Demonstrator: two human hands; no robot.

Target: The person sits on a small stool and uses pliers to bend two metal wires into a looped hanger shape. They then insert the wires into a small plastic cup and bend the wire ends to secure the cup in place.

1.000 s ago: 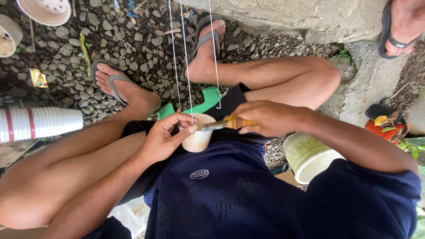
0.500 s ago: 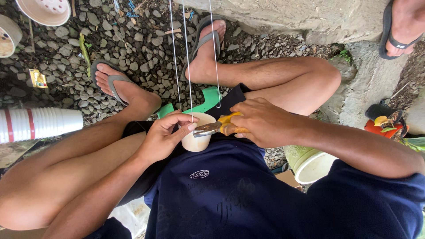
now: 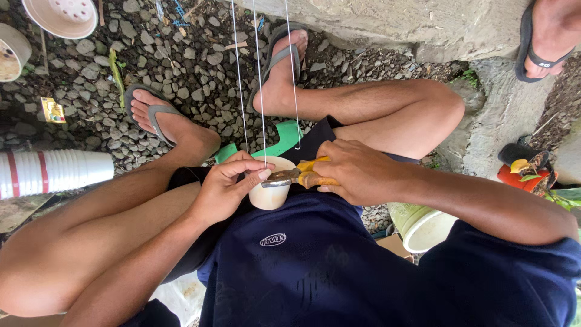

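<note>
My left hand (image 3: 227, 188) grips a small white plastic cup (image 3: 269, 195) in my lap, thumb and fingers on its rim. My right hand (image 3: 354, 171) holds pliers with yellow handles (image 3: 302, 177), their metal jaws closed at the cup's rim. Three thin white strings (image 3: 260, 79) run from the cup straight up out of the top of the picture. I sit on a low green stool (image 3: 284, 138) with knees apart and sandalled feet on gravel.
A stack of white cups with red bands (image 3: 51, 172) lies at the left. Pale pots (image 3: 60, 15) sit at the top left. A white-rimmed green pot (image 3: 420, 224) stands by my right side. Another person's sandalled foot (image 3: 544, 33) rests at top right beside a concrete ledge.
My right hand with the pliers has moved left, from resting on my thigh onto the rim of the cup. The left hand keeps its hold on the cup.
</note>
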